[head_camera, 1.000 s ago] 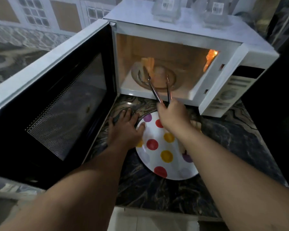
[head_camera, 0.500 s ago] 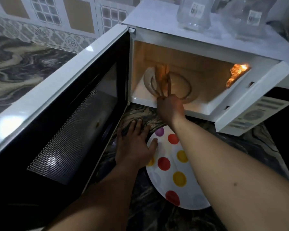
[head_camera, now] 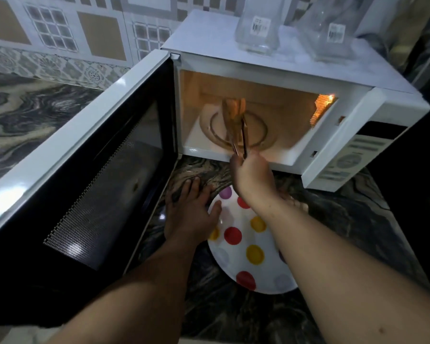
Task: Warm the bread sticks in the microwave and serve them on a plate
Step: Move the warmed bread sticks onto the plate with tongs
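At the left, the microwave door [head_camera: 85, 184] is standing wide open, reaching toward the near side of the marble counter [head_camera: 345, 219]. Just to the right of the door, the left hand [head_camera: 191, 214] is lying flat on the counter with the fingers spread a little; it is clamping nothing, and only the thumb is touching the near-left rim of the dotted plate [head_camera: 248, 247]. The plate is waiting in front of the microwave [head_camera: 283, 65], and part of it is hiding under the right forearm.

Further right, the right hand [head_camera: 252, 175] is closing around the handles of the tongs [head_camera: 241, 137] at the mouth of the lit cavity. The two arms of the tongs are pointing away from the person into the oven, and they are almost together at the tips. The bread sticks [head_camera: 233, 108] are lying on the turntable [head_camera: 258, 137], on its far-left part, directly beyond the tongs, and their long axis is running near to far, almost in line with the tongs. The tips seem to be pinching them, but the glare is making this uncertain. The right hand is clearly the nearer one, so the coming move is probably a straight pull toward the near side and down to the plate

On top of the microwave, at the far right, two clear jars [head_camera: 258, 23] are standing
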